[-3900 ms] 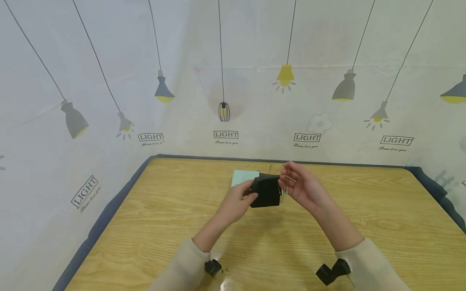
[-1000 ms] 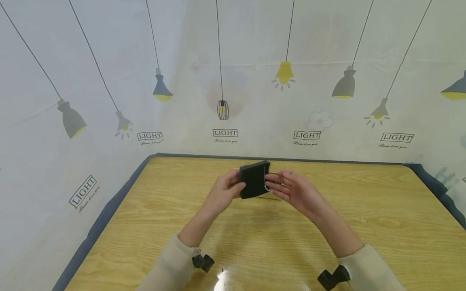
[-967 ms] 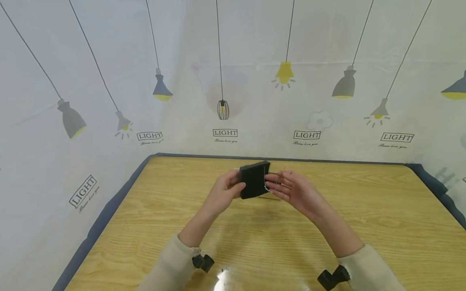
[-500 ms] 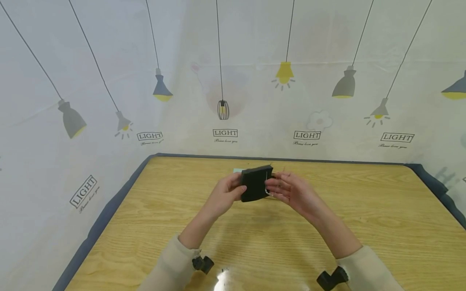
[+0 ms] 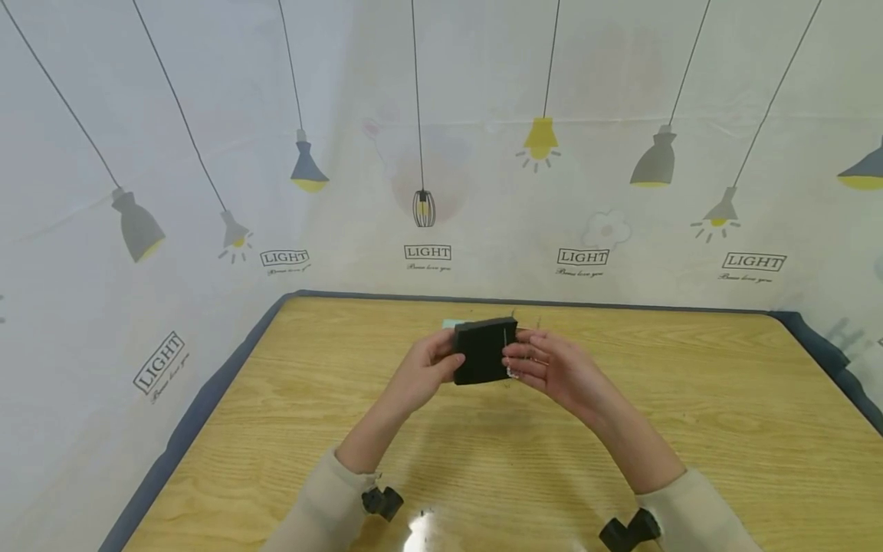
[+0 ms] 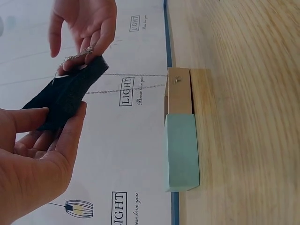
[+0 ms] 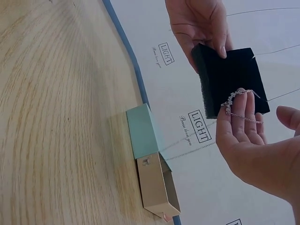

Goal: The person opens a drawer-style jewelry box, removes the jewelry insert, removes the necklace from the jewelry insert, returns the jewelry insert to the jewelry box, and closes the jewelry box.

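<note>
My left hand [image 5: 414, 376] grips the left side of a black foam pad [image 5: 480, 353], thumb on the near face, and holds it tilted above the table. My right hand [image 5: 572, 379] is at the pad's right edge, its fingers touching the pad and its thumb apart. Across those fingers lies a silver chain necklace [image 7: 229, 98] with a row of small shiny pieces. Thin chain strands hang from the pad towards a small box in the left wrist view. That box has a mint sleeve [image 6: 182, 152] and a beige drawer [image 6: 179, 96] pulled partly out.
A wood-grain table [image 5: 331, 429] lies beneath the hands, with a patterned wall sheet [image 5: 510, 77] rising behind its dark blue edge. In the head view the pad and hands mostly cover the box. Black wrist mounts [image 5: 382, 502] stick out from both sleeves.
Since the oldest frame the pad has shifted left and now hides most of the box. Over the last second it has dropped slightly and levelled, while the right fingers stay at its edge.
</note>
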Available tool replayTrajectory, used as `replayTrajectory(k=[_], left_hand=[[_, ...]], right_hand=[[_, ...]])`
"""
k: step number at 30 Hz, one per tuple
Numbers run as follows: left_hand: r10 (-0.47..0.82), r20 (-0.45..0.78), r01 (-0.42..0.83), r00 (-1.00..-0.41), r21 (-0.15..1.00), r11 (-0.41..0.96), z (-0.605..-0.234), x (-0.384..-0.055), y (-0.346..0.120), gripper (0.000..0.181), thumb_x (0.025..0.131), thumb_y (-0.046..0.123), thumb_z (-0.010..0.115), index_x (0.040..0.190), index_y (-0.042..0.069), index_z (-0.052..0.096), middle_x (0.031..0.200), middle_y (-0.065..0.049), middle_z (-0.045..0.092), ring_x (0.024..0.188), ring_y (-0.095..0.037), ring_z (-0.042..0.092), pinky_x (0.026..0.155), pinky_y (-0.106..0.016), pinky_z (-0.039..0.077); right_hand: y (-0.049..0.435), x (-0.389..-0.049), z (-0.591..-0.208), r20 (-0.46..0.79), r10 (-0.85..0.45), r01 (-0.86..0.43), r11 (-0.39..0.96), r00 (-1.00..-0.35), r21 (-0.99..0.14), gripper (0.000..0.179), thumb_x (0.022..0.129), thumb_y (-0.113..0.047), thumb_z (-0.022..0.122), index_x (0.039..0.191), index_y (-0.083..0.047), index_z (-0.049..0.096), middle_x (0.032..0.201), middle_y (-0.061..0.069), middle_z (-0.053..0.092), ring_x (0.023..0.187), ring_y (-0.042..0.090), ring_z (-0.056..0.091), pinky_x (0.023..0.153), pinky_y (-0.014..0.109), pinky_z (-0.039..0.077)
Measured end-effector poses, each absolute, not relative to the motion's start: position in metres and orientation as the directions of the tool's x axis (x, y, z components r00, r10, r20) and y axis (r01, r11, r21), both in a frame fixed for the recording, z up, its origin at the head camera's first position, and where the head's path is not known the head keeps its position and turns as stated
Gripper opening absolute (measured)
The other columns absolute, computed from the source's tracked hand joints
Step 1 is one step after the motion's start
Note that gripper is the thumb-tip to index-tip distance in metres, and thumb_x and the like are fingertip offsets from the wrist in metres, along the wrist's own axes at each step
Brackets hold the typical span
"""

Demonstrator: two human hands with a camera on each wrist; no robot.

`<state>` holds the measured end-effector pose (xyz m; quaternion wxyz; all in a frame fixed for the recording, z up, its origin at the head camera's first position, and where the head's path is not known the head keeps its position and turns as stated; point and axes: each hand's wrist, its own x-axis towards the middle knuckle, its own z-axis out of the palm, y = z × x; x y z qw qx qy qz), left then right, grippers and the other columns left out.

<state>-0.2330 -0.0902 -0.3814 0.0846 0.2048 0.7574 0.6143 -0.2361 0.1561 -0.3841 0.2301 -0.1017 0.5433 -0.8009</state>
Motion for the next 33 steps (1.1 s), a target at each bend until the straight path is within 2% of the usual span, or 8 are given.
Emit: replayTrajectory(k=[14,19,22,27,33], left_hand=[[0.412,0.107,0.196,-0.905,0.964,0.180,-0.3831,-0.2323,-0.0911,0.040,0.101,-0.001,0.049,0.141,-0.003,0.050,0.131,-0.028,0.062,0.117,-0.039,0.065,0.087,-0.041,0.061],[0.410,0.103,0.198,-0.906,0.960,0.197,-0.3837,-0.2317,-0.0908,0.039,0.101,0.000,0.049,0.140,-0.003,0.050,0.131,-0.028,0.062,0.117,-0.040,0.065,0.088,-0.043,0.061],[0.412,0.102,0.202,-0.905,0.957,0.207,-0.3837,-0.2312,-0.0905,0.039,0.101,0.001,0.049,0.140,-0.003,0.051,0.131,-0.028,0.062,0.117,-0.040,0.065,0.090,-0.046,0.060],[0.431,0.100,0.215,-0.897,0.950,0.228,-0.3854,-0.2312,-0.0908,0.038,0.102,0.002,0.049,0.140,-0.003,0.050,0.131,-0.028,0.063,0.117,-0.041,0.065,0.091,-0.050,0.059],[0.435,0.103,0.238,-0.895,0.933,0.269,-0.3882,-0.2306,-0.0912,0.036,0.102,0.005,0.050,0.138,-0.002,0.052,0.129,-0.025,0.065,0.114,-0.036,0.067,0.087,-0.043,0.061]], right_hand=[[0.1584,-0.2358,-0.3882,-0.092,-0.507,0.274,-0.297,-0.857,-0.915,0.039,0.108,-0.023,0.041,0.138,0.002,0.046,0.113,-0.001,0.074,0.107,0.010,0.070,0.095,0.025,0.057],[0.1590,-0.2356,-0.3900,-0.089,-0.527,0.285,-0.303,-0.845,-0.910,0.029,0.108,-0.021,0.040,0.123,-0.011,0.063,0.112,-0.001,0.075,0.106,0.010,0.070,0.094,0.025,0.057],[0.1594,-0.2352,-0.3906,-0.076,-0.540,0.285,-0.315,-0.838,-0.905,0.031,0.109,-0.017,0.039,0.115,-0.016,0.069,0.110,-0.002,0.076,0.105,0.009,0.071,0.093,0.024,0.058],[0.1593,-0.2341,-0.3908,-0.080,-0.540,0.295,-0.322,-0.838,-0.900,0.030,0.107,-0.015,0.043,0.111,-0.016,0.073,0.105,-0.002,0.077,0.100,0.008,0.073,0.091,0.024,0.058],[0.1586,-0.2324,-0.3907,-0.136,-0.499,0.315,-0.296,-0.856,-0.902,0.023,0.104,-0.013,0.051,0.108,-0.016,0.074,0.101,-0.001,0.078,0.095,0.008,0.074,0.088,0.024,0.059]])
